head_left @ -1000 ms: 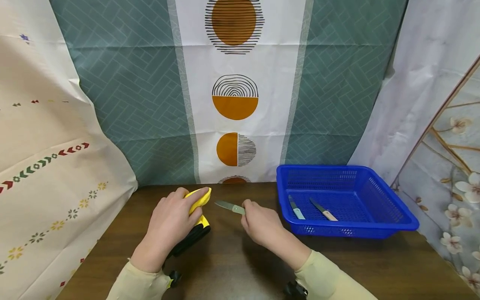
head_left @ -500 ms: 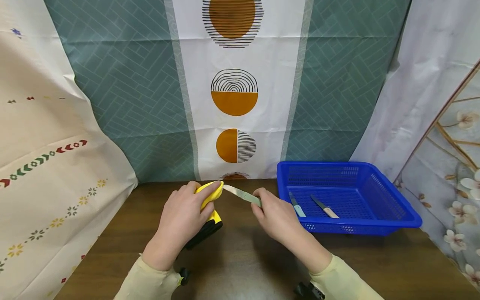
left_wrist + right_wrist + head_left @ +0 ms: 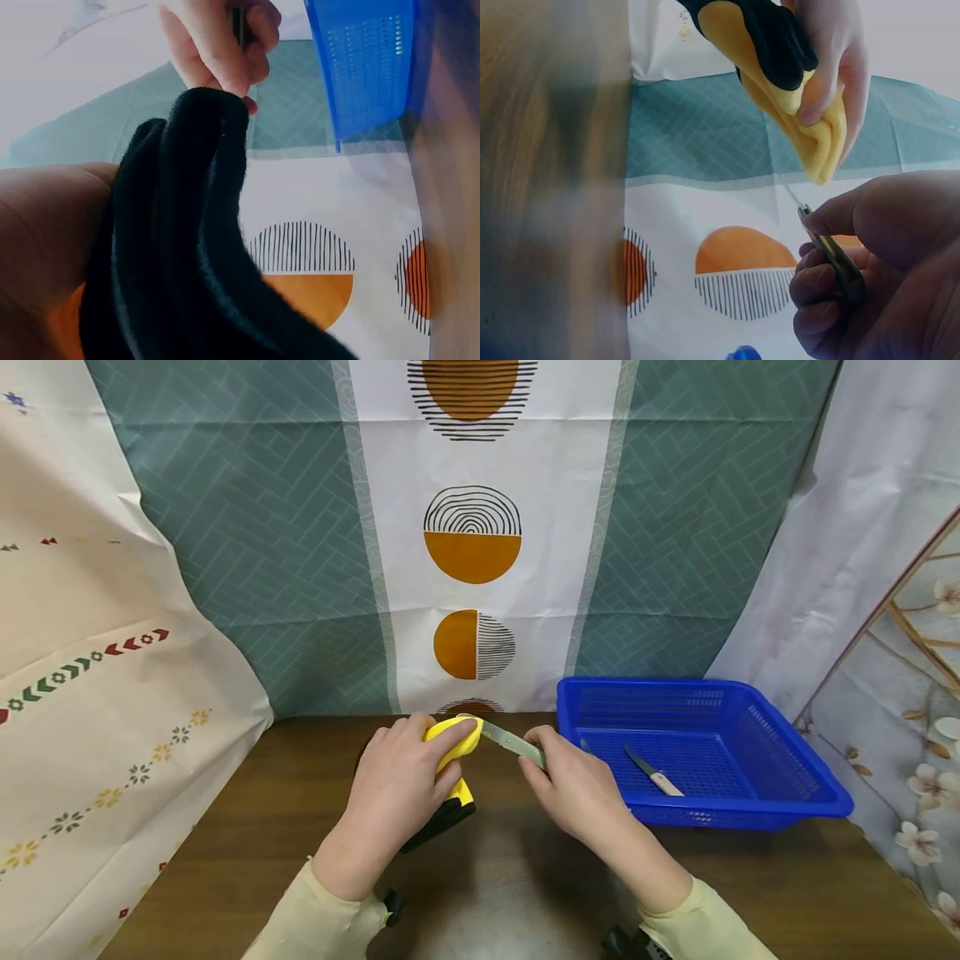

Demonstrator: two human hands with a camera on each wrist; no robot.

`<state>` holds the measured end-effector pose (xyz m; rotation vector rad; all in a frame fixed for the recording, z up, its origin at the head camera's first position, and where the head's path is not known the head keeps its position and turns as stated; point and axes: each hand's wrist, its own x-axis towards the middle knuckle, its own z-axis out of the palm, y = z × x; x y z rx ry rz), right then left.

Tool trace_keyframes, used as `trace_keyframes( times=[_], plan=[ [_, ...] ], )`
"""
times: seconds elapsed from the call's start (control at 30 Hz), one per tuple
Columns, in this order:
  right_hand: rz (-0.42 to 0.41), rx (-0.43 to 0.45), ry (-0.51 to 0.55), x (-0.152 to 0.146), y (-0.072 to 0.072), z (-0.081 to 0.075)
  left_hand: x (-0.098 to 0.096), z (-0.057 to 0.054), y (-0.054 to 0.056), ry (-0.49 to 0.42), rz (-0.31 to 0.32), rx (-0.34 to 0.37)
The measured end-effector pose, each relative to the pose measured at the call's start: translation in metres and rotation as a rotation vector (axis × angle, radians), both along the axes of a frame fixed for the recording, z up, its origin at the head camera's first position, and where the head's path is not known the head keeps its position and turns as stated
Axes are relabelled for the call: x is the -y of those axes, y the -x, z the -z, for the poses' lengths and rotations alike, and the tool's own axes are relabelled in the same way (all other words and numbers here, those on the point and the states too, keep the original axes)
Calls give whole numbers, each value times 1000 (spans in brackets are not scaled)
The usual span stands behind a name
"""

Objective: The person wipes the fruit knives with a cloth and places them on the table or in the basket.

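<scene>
My left hand (image 3: 401, 777) holds a folded cloth (image 3: 459, 739), yellow on one face and black on the other, pinched between thumb and fingers. Its black folds (image 3: 202, 225) fill much of the left wrist view. My right hand (image 3: 577, 781) grips a small knife (image 3: 517, 746) by its pale green handle, blade pointing left. In the head view the blade's end meets the cloth's yellow edge, and its tip is hidden. The right wrist view shows the knife's handle (image 3: 836, 262) in curled fingers, the thin blade close below the yellow cloth (image 3: 821, 150).
A blue plastic basket (image 3: 750, 810) stands on the brown wooden table (image 3: 247, 860) at the right. Inside lies a knife (image 3: 652, 770) with a pale handle; another knife (image 3: 586, 746) is mostly hidden behind my right hand. Patterned fabric (image 3: 300, 527) hangs behind and at both sides.
Both hands have shifted right in the head view. Cloth and knife, apart a second ago, now meet at the blade's end. My right hand now covers most of one basket knife.
</scene>
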<state>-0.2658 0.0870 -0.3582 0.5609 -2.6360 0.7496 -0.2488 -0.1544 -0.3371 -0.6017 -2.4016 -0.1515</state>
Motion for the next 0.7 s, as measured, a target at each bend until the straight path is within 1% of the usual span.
trace_keyframes(
  times=[0.1,0.23,0.37,0.5,0.7],
  plan=[
    [-10,-16,-7,-1,-2,-1,-2,1,-1,14,-2,-11],
    [-23,-35,-12,0,-7,-3,-7,3,-3,36,16,-23],
    [-36,-33,-21,2,-10,-5,-11,4,-4,49,21,-36],
    [-46,-41,-29,3,-13,-5,-14,6,-6,49,31,-41],
    [-50,-57,-30,0,-15,-4,-17,8,-8,80,45,-58]
  ],
)
